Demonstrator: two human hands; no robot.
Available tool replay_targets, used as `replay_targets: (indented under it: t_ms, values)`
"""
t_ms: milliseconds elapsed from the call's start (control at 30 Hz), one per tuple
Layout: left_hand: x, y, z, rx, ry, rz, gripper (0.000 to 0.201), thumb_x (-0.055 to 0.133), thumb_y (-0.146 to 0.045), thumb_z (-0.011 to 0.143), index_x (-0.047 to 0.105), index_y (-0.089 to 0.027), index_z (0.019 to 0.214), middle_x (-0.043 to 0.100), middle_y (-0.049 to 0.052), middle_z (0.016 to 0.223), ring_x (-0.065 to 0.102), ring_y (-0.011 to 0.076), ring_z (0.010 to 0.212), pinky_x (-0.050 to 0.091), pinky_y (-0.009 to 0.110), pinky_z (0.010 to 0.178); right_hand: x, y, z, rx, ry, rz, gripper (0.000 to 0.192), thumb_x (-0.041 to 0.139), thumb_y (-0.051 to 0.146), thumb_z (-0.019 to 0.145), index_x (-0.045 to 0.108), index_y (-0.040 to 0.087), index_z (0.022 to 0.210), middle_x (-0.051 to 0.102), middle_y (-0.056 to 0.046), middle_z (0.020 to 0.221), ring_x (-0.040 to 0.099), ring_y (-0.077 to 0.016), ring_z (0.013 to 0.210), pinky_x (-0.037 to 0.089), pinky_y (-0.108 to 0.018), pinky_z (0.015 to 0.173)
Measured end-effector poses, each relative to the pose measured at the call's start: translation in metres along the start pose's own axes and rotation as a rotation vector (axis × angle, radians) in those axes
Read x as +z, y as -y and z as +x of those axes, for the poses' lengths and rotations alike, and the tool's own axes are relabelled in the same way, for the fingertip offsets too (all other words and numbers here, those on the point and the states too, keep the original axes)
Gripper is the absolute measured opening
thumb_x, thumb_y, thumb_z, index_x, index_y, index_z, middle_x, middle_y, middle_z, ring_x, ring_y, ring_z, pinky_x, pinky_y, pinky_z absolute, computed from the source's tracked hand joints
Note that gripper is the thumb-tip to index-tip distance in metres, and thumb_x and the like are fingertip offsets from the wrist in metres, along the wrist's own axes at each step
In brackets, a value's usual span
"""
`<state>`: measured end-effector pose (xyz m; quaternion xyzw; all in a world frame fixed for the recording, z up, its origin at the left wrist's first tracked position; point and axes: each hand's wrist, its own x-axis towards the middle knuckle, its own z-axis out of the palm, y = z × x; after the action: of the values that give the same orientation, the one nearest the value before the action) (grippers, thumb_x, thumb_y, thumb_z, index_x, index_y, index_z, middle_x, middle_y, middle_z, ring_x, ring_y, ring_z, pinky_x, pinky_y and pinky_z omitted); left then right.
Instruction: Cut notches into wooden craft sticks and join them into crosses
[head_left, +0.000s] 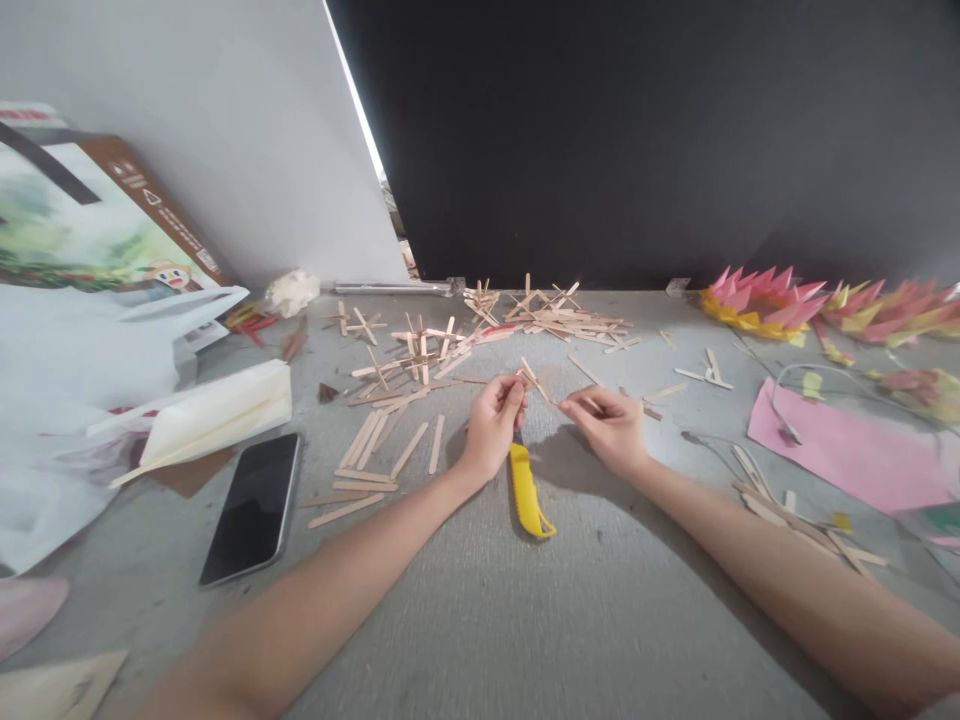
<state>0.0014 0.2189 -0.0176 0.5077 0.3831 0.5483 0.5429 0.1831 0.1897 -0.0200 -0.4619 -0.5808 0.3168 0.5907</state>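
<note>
Pale wooden stick (537, 381), thin and flat, pinched between left hand (491, 427) and right hand (609, 425), fingers of both closed on its ends, held just above grey table (525, 620). One yellow cutter (528, 492) below. One black phone (253, 506) left. Loose sticks (390, 450) scattered behind, too many to count.

Showing 2 bare forearms, sleeves nowhere in view; wearing nothing on wrists or fingers of the 2 hands: left hand (491, 425), right hand (611, 428).
</note>
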Motion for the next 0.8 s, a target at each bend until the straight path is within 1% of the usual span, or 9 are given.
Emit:
replay_targets:
  t_ms: [67, 133, 200, 333, 433, 533, 600, 733, 800]
  values:
    - [0.001, -0.001, -0.002, 0.014, 0.01, 0.009, 0.049, 0.073, -0.065, 0.088, 0.065, -0.018, 0.097, 0.057, -0.003, 0.073, 0.048, 0.0071, 0.051, 0.039, 0.022, 0.049, 0.004, 0.002, -0.007, -0.07, 0.006, -0.102, 0.021, 0.087, 0.042, 0.083, 0.078, 0.024, 0.088, 0.039, 0.005, 0.054, 0.029, -0.0123, 0.051, 0.026, -0.029, 0.052]
    - [0.002, -0.002, -0.004, 0.03, 0.005, 0.014, 0.046, 0.072, -0.063, 0.09, 0.065, -0.018, 0.098, 0.058, -0.003, 0.074, 0.05, 0.0072, 0.052, 0.04, 0.021, 0.049, 0.008, 0.001, -0.011, -0.079, -0.005, -0.177, 0.024, 0.085, 0.038, 0.085, 0.077, 0.026, 0.104, 0.04, 0.007, 0.056, 0.031, -0.0121, 0.05, 0.028, -0.028, 0.053]
    - [0.002, -0.003, -0.006, 0.05, -0.006, 0.026, 0.043, 0.07, -0.06, 0.093, 0.065, -0.018, 0.099, 0.059, -0.002, 0.075, 0.052, 0.0073, 0.052, 0.041, 0.021, 0.049, 0.009, -0.003, -0.011, -0.058, -0.024, -0.228, 0.029, 0.084, 0.037, 0.085, 0.073, 0.027, 0.111, 0.041, 0.008, 0.058, 0.033, -0.0119, 0.051, 0.031, -0.026, 0.054]
    - [0.003, -0.007, -0.011, 0.07, 0.017, 0.074, 0.038, 0.071, -0.055, 0.094, 0.069, -0.018, 0.102, 0.068, 0.001, 0.08, 0.055, 0.0078, 0.05, 0.042, 0.022, 0.047, 0.005, -0.009, -0.007, -0.091, -0.01, -0.234, 0.026, 0.079, 0.037, 0.09, 0.071, 0.028, 0.113, 0.05, 0.004, 0.067, 0.042, -0.0139, 0.055, 0.037, -0.027, 0.057]
    - [0.004, -0.009, -0.014, 0.053, 0.03, 0.074, 0.038, 0.074, -0.053, 0.092, 0.072, -0.017, 0.104, 0.073, 0.003, 0.08, 0.055, 0.008, 0.048, 0.042, 0.022, 0.047, 0.001, -0.01, -0.005, -0.195, 0.056, -0.3, 0.016, 0.069, 0.034, 0.099, 0.073, 0.028, 0.113, 0.064, -0.004, 0.086, 0.053, -0.016, 0.063, 0.043, -0.029, 0.062]
    - [0.004, -0.009, -0.014, 0.032, 0.046, 0.064, 0.039, 0.078, -0.051, 0.09, 0.075, -0.016, 0.106, 0.075, 0.005, 0.081, 0.055, 0.0076, 0.047, 0.042, 0.022, 0.046, -0.002, -0.009, -0.004, -0.289, 0.072, -0.382, 0.017, 0.062, 0.031, 0.104, 0.074, 0.027, 0.115, 0.071, -0.008, 0.103, 0.058, -0.0163, 0.065, 0.046, -0.03, 0.064]
    - [0.004, -0.009, -0.014, 0.026, 0.059, 0.052, 0.039, 0.079, -0.05, 0.089, 0.076, -0.015, 0.106, 0.075, 0.004, 0.079, 0.054, 0.007, 0.045, 0.042, 0.021, 0.046, -0.003, -0.01, -0.004, -0.349, 0.062, -0.426, 0.019, 0.061, 0.029, 0.105, 0.075, 0.027, 0.117, 0.074, -0.008, 0.103, 0.061, -0.0161, 0.066, 0.048, -0.029, 0.064]
    - [0.004, -0.009, -0.013, 0.026, 0.063, 0.038, 0.041, 0.08, -0.051, 0.088, 0.077, -0.014, 0.104, 0.073, 0.003, 0.074, 0.056, 0.0074, 0.045, 0.045, 0.021, 0.046, -0.002, -0.014, -0.004, -0.452, 0.02, -0.525, 0.021, 0.062, 0.027, 0.105, 0.077, 0.025, 0.119, 0.076, -0.004, 0.083, 0.066, -0.0137, 0.064, 0.048, -0.023, 0.06]
    - [0.003, -0.007, -0.012, 0.03, 0.069, 0.031, 0.04, 0.08, -0.051, 0.088, 0.078, -0.014, 0.103, 0.073, 0.003, 0.074, 0.058, 0.0082, 0.047, 0.048, 0.021, 0.047, -0.002, -0.017, -0.003, -0.505, 0.009, -0.545, 0.021, 0.061, 0.025, 0.105, 0.077, 0.023, 0.119, 0.078, -0.004, 0.084, 0.069, -0.0122, 0.065, 0.049, -0.021, 0.059]
